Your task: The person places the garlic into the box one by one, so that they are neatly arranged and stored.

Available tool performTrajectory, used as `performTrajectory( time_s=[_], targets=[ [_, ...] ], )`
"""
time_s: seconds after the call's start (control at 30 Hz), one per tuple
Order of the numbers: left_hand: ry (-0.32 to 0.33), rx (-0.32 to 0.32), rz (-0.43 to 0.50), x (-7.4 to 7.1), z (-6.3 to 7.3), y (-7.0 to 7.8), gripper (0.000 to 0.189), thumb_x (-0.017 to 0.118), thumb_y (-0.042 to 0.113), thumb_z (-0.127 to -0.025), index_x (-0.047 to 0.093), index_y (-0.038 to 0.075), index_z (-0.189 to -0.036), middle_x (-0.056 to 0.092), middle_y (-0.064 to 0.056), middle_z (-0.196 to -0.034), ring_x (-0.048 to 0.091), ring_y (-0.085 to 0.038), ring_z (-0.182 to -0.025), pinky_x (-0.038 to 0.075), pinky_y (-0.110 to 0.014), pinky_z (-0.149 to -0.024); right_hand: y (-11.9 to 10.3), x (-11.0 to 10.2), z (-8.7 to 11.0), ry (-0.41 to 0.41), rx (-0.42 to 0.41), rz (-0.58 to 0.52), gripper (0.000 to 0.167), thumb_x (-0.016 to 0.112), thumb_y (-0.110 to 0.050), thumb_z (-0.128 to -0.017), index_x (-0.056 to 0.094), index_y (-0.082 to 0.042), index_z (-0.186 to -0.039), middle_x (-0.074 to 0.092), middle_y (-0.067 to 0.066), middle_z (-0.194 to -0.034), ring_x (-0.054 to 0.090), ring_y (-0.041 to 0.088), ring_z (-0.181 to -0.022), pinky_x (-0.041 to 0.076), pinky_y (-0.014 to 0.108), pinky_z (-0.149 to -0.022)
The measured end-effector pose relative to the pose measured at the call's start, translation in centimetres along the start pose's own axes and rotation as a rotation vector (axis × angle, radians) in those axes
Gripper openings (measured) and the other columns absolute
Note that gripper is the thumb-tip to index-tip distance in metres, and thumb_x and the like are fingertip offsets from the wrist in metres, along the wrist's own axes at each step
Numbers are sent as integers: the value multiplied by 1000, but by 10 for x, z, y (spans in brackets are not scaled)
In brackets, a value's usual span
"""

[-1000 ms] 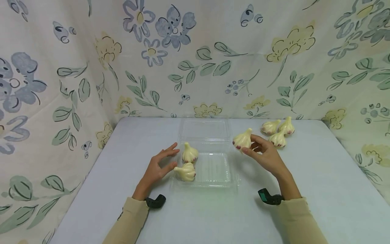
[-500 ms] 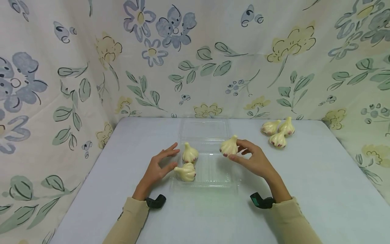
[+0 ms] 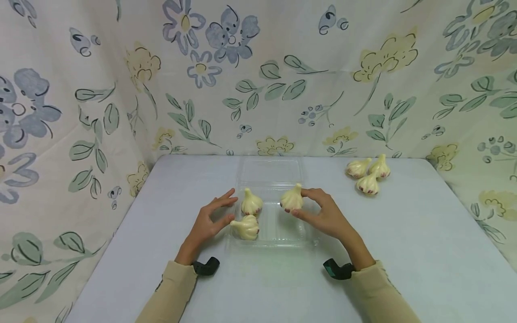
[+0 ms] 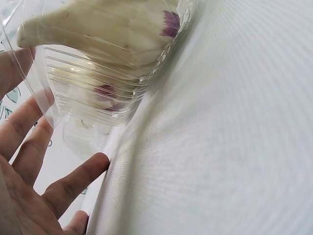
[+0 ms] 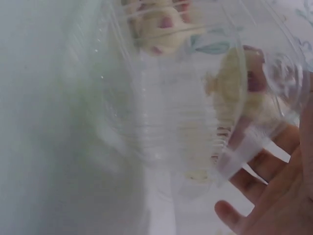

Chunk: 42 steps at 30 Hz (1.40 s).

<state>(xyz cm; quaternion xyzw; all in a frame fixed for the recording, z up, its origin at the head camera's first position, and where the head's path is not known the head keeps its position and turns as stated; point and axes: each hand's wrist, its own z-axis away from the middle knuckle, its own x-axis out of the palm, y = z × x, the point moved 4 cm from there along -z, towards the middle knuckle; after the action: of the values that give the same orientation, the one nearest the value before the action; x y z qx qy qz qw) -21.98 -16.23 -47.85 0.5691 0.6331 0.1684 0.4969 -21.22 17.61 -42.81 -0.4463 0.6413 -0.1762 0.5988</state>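
Note:
Over the right half of a clear plastic clamshell box (image 3: 278, 242), my right hand (image 3: 325, 215) pinches a garlic bulb (image 3: 291, 198) between thumb and fingers. Two more bulbs lie inside along the box's left side: an upright garlic bulb (image 3: 251, 202) behind, and a tipped garlic bulb (image 3: 246, 228) in front with its stem pointing left. My left hand (image 3: 208, 222) is at the left edge of the box, fingers extended and spread. In the left wrist view, the fingers (image 4: 32, 117) touch the clear wall, with a bulb visible through it. The right wrist view is blurred through the plastic.
The box's lid (image 3: 270, 170) lies folded back behind it. Three garlic bulbs (image 3: 368, 184) sit grouped at the table's back right. A floral curtain (image 3: 258, 89) hangs behind the white table (image 3: 420, 251).
My right hand has carried the garlic bulb leftward and slightly nearer, from right of the box to above its right half. The left hand has stayed in place.

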Motion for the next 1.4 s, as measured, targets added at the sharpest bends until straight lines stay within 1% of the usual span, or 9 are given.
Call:
performTrajectory(
  time_s=[0.23, 0.5, 0.63, 0.8, 1.0, 1.13, 1.2, 1.33, 1.4],
  targets=[
    [-1, -11, 1, 0, -1, 2, 46, 72, 5, -91, 64, 7, -137, 48, -10, -158, 48, -35, -145, 14, -72, -122, -5, 7, -3, 9, -106, -5, 52, 83, -26, -86, 67, -13, -134, 69, 6, -128, 57, 32, -120, 46, 58, -102],
    [-2, -9, 3, -2, -2, 3, 46, 72, 6, -91, 64, 5, -136, 48, -12, -158, 47, -36, -145, 14, -74, -120, -4, 14, -6, 7, -131, 41, 54, 84, -28, -85, 66, -15, -135, 70, 5, -126, 57, 34, -116, 40, 51, -103],
    [-4, -6, 6, -1, -2, 3, 46, 73, 6, -90, 64, 4, -136, 48, -13, -157, 47, -36, -145, 14, -75, -120, -3, 15, -7, 4, -142, 58, 56, 84, -28, -84, 66, -13, -135, 70, 6, -128, 58, 33, -118, 33, 57, -111],
    [-6, -7, 6, 0, -2, 1, 46, 73, 5, -90, 64, 4, -136, 48, -13, -157, 47, -37, -145, 14, -75, -120, -7, 17, -11, 4, -160, 81, 55, 86, -26, -83, 66, -10, -132, 69, 7, -131, 59, 30, -125, 15, 66, -123],
    [-6, -14, 7, 0, -2, 2, 45, 73, 7, -91, 65, 4, -135, 48, -12, -157, 46, -34, -146, 14, -75, -120, -17, 21, -19, 4, -212, 111, 55, 86, -27, -83, 67, -8, -130, 71, 7, -129, 62, 28, -120, 22, 64, -122],
    [-5, -19, 9, 0, -1, 3, 45, 73, 8, -91, 64, 3, -135, 48, -11, -158, 46, -30, -146, 14, -74, -120, -22, 29, -25, -37, -240, 132, 55, 85, -31, -83, 67, -9, -131, 72, 6, -127, 67, 23, -110, 36, 58, -113],
    [-3, -19, 11, -1, -1, 3, 45, 73, 8, -91, 64, 3, -135, 48, -10, -158, 46, -30, -146, 14, -73, -121, -23, 33, -27, -60, -245, 152, 56, 85, -33, -84, 66, -10, -132, 72, 5, -127, 69, 21, -106, 39, 53, -106],
    [-7, -16, 19, 0, 0, 2, 46, 72, 6, -91, 64, 5, -136, 48, -11, -158, 46, -32, -147, 13, -73, -121, -22, 39, -30, -80, -238, 194, 57, 84, -34, -84, 66, -10, -132, 73, 6, -127, 70, 18, -99, 34, 45, -91],
    [-9, -13, 21, 0, -1, 1, 46, 72, 5, -91, 64, 6, -136, 48, -11, -158, 45, -33, -147, 12, -73, -121, -22, 40, -30, -82, -229, 207, 57, 84, -34, -84, 66, -9, -132, 73, 6, -127, 70, 18, -96, 35, 44, -90]
  ],
)
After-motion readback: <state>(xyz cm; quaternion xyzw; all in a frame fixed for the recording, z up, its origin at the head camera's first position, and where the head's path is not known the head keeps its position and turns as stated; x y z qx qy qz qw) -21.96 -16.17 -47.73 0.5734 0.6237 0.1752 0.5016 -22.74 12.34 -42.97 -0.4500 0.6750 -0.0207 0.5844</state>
